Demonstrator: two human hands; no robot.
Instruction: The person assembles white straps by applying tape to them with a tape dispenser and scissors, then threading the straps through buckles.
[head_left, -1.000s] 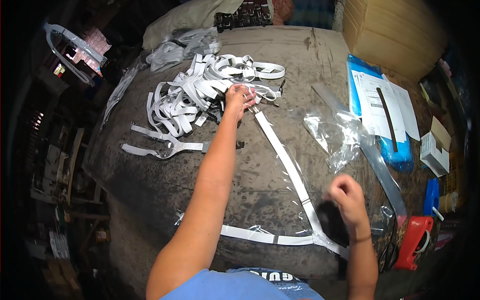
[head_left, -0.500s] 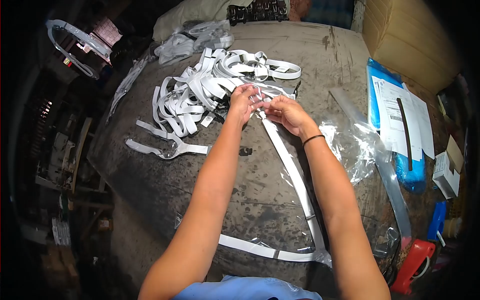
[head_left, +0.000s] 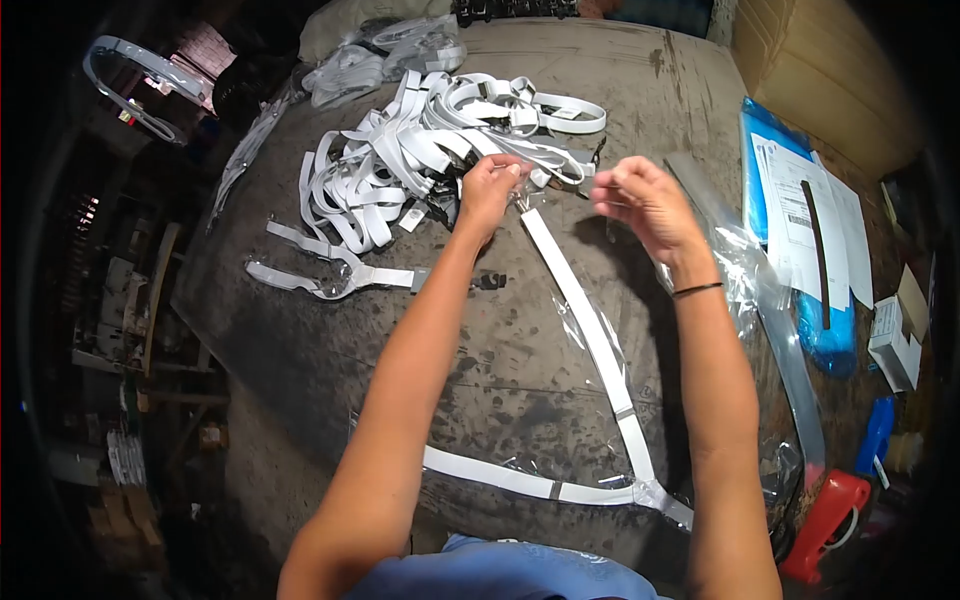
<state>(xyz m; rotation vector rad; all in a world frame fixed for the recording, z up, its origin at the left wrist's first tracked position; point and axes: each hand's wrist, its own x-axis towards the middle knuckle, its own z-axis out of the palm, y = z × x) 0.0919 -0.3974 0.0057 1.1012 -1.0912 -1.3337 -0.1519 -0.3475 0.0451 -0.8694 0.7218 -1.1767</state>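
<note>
My left hand pinches the clear plastic at the upper end of a white strap, beside the heap of straps. That strap runs down to a junction, where another white strap joins from the left; clear film shows along both. To the right, my right hand is raised off the strap with its fingers curled and thumb near them; whether anything thin is between them is too blurred to tell. A pile of white straps with dark clips lies beyond my left hand.
A separate forked strap lies left of my left forearm. Bagged straps are at the back. On the right are clear film, papers on blue packets, a small white box, a red tape dispenser and a cardboard box.
My right hand has moved right, away from my left hand and the strap end. My left hand stays at the strap's upper end. The view has shifted slightly.
</note>
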